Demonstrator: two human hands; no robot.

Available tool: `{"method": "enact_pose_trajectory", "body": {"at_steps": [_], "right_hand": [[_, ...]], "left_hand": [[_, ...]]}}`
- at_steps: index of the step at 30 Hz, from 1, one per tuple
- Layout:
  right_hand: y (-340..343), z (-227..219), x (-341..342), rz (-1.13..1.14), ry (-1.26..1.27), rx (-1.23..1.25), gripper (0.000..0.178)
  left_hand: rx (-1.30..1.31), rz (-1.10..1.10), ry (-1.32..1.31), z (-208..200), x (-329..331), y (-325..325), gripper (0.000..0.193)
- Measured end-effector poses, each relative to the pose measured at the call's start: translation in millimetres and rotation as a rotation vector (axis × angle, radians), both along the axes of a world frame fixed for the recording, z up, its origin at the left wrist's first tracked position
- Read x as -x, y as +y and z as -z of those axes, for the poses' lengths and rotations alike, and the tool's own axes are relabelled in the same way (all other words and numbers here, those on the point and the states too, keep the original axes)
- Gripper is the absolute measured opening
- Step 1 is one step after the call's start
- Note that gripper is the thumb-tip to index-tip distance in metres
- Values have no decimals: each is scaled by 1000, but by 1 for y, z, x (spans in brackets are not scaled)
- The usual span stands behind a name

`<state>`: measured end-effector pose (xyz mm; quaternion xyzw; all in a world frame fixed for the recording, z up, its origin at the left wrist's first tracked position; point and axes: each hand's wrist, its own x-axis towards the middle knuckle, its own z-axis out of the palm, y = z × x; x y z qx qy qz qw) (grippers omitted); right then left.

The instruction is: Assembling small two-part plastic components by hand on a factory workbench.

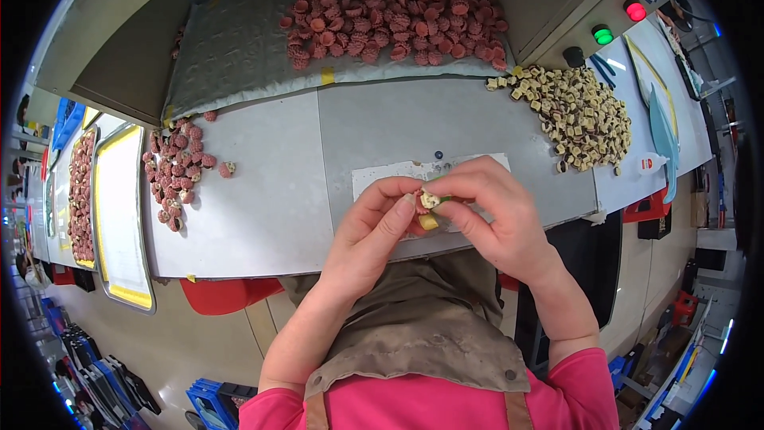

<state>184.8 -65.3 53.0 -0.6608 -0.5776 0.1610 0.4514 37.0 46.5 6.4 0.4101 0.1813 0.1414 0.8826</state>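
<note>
Over the near edge of the work surface, my left hand (370, 232) and my right hand (501, 219) meet with their fingertips together. A small red raspberry-shaped shell is pinched in the left fingers and mostly covered by them. At its opening sits a cream-coloured piece with dark flecks (430, 201), which the right thumb and forefinger press. Something small and yellow (429, 222) shows just below; I cannot tell what it is. Beneath both hands lies a worn white board (382, 177).
Red hollow shells (398, 12) are heaped on the covered shelf ahead. Small cream-and-dark pieces (585, 119) are piled to the right. Filled raspberry-shaped pieces (177, 163) lie at the left, beside a yellow-edged tray (123, 215). A green button (602, 35) glows at upper right.
</note>
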Motion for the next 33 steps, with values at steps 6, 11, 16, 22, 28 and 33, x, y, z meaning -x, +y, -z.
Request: {"method": "enact_pose_trajectory", "body": {"at_steps": [6,11,16,22,28,33], "right_hand": [[-2,1,6,23,3,-12,24],[-1,9,13,103,151,-17,23],[-3,23,14,155,-193,-169,22],[-6,17,10,98,-118,-110,25],[-4,6,14,115,246,17,29],[-3,9,0,-58,247,132,29]], "left_hand": [[-27,-12,-12,3,0,-2,28],[-249,-145,-6,1,-3,-15,27],[-305,-187,31,-2,-4,-19,28],[-109,-66,33,-2,-4,-8,31],[-64,-53,-41,-6,-4,-6,40],[-53,5,-61,-3,-2,1,46]]}}
